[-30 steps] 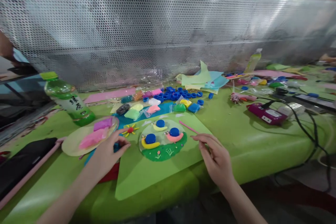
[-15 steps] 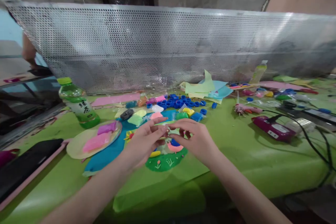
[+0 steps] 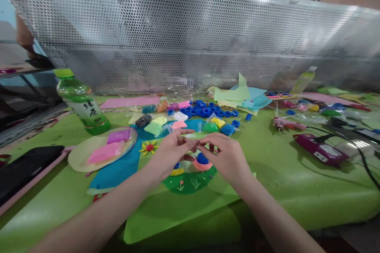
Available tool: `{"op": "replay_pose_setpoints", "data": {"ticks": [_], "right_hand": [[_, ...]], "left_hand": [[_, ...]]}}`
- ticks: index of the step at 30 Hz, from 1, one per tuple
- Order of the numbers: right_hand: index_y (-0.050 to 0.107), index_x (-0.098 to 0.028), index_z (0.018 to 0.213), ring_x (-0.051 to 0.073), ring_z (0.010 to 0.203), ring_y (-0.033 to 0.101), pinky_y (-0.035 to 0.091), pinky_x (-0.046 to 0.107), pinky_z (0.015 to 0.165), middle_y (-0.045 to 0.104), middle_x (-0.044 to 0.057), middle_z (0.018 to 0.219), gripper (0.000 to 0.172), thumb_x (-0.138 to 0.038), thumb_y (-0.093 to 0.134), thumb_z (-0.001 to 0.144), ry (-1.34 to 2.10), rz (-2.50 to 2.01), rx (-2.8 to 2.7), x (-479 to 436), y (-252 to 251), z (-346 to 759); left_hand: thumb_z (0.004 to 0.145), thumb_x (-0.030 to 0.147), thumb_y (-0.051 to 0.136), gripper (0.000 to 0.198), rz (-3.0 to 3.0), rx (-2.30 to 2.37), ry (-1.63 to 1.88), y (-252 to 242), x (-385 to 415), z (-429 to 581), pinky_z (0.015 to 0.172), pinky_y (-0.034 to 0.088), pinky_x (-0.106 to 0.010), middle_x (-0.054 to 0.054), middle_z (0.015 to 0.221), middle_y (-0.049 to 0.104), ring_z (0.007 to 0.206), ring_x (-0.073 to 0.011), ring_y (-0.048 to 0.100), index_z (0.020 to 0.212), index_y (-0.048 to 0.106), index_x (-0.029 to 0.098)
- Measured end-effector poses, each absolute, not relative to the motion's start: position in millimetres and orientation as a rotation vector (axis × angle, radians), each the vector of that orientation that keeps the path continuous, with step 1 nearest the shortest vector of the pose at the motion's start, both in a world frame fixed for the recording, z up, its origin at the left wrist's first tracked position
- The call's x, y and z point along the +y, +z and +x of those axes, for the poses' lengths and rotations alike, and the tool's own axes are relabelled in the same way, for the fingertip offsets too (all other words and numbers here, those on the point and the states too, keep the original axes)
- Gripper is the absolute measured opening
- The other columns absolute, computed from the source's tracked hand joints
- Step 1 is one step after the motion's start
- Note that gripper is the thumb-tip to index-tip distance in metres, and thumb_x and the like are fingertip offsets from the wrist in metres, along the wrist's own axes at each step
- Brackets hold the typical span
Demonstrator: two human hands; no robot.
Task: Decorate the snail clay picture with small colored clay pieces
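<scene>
My left hand and my right hand meet fingertip to fingertip over a green paper sheet. Both are closed in a pinch, and whatever lies between the fingertips is too small to make out. Under them the sheet carries a clay picture: a dark green grass patch with small flowers, a blue ball shape on a pink base, a yellow piece, and a red-and-yellow sun at the upper left. My fingers hide part of the picture's middle.
Behind the sheet lie packets of coloured clay, such as a green one, and a pile of blue rings. A green tea bottle, clay packets on a round lid and a phone are left; a purple power strip is right.
The view has shifted slightly downward and to the left. My fingertips have drawn closer together and stay pinched above the picture; the sun is now more fully visible.
</scene>
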State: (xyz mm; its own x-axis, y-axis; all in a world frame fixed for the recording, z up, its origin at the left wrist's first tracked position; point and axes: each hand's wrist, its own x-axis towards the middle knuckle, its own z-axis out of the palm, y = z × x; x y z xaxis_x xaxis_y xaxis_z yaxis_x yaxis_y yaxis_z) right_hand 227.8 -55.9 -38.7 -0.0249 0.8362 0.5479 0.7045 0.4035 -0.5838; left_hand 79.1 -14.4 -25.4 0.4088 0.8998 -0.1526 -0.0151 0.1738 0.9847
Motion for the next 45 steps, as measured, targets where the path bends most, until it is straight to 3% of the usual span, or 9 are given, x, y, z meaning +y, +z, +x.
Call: {"op": "replay_pose_setpoints", "data": {"ticks": [4,8,12,17,22,27,37,42,45], "right_hand": [[0.069,-0.021,0.078,0.009,0.057,0.055,0.041,0.021,0.049,0.068,0.000,0.078,0.011,-0.022,0.058,0.080,0.165,-1.323,-1.754,-57.5,-37.4,229.5],[0.069,-0.021,0.079,0.009,0.055,0.054,0.041,0.021,0.049,0.068,0.000,0.078,0.012,-0.023,0.056,0.080,0.045,-1.388,-1.775,-65.0,-38.8,246.0],[0.067,-0.022,0.074,0.009,0.050,0.052,0.040,0.022,0.048,0.068,-0.001,0.073,0.012,-0.027,0.059,0.080,-0.044,-1.609,-1.823,-75.0,-51.5,265.6],[0.070,-0.022,0.080,0.011,0.058,0.062,0.046,0.021,0.050,0.071,-0.001,0.082,0.016,-0.023,0.055,0.082,-0.136,-1.694,-1.911,-88.4,-70.9,266.0],[0.071,-0.022,0.081,0.015,0.071,0.066,0.047,0.021,0.052,0.070,0.001,0.083,0.018,-0.020,0.054,0.083,-0.367,-1.735,-1.946,-94.6,-84.5,257.4],[0.072,-0.020,0.083,0.014,0.071,0.066,0.046,0.020,0.049,0.070,0.003,0.083,0.024,-0.018,0.048,0.086,-0.517,-1.667,-2.005,-97.2,-88.0,255.8],[0.070,-0.018,0.092,0.018,0.077,0.067,0.053,0.025,0.054,0.069,0.008,0.093,0.028,-0.020,0.042,0.088,-0.412,-1.725,-2.131,-105.4,-79.1,254.4],[0.065,-0.013,0.109,0.022,0.085,0.066,0.057,0.031,0.062,0.067,0.011,0.101,0.035,-0.021,0.039,0.087,-0.339,-1.741,-2.054,-112.4,-79.5,255.8],[0.068,-0.014,0.103,0.023,0.086,0.066,0.058,0.033,0.065,0.067,0.011,0.101,0.035,-0.019,0.038,0.087,-0.308,-1.738,-2.059,-115.1,-80.5,255.8]], "left_hand": [[0.076,0.028,0.064,0.041,1.320,0.939,0.825,-28.6,-12.5,73.9,0.057,0.052,-0.023,0.001,0.070,0.063,0.064,-0.0114,0.061,0.113,0.051,0.018],[0.077,0.027,0.060,0.030,1.371,0.972,0.856,-19.4,-8.7,58.9,0.055,0.053,-0.024,-0.002,0.067,0.064,0.065,-0.0132,0.062,0.105,0.056,0.015],[0.072,0.027,0.065,0.023,1.462,1.013,1.147,-0.5,3.8,32.6,0.056,0.054,-0.028,-0.003,0.069,0.064,0.064,-0.0147,0.062,0.092,0.063,0.017],[0.074,0.021,0.059,0.012,1.409,1.051,1.462,9.8,22.8,13.0,0.051,0.047,-0.019,0.000,0.063,0.058,0.064,-0.0103,0.058,0.086,0.063,0.020],[0.073,0.022,0.060,0.013,1.442,1.067,1.463,7.8,26.3,13.7,0.047,0.043,-0.020,-0.001,0.061,0.057,0.060,-0.0110,0.057,0.084,0.065,0.017],[0.074,0.025,0.061,0.014,1.512,1.092,1.482,7.5,25.0,11.4,0.049,0.043,-0.021,-0.001,0.061,0.058,0.060,-0.0107,0.057,0.084,0.066,0.018],[0.075,0.021,0.059,0.014,1.586,1.126,1.488,10.4,20.0,13.4,0.051,0.044,-0.020,-0.001,0.061,0.058,0.060,-0.0098,0.057,0.086,0.065,0.015],[0.077,0.023,0.059,0.013,1.595,1.099,1.538,6.9,23.2,9.1,0.051,0.045,-0.021,-0.001,0.063,0.058,0.061,-0.0102,0.058,0.085,0.065,0.017],[0.077,0.022,0.058,0.011,1.597,1.092,1.536,6.9,23.3,8.1,0.050,0.044,-0.020,0.000,0.062,0.058,0.060,-0.0102,0.057,0.083,0.065,0.017]]}}
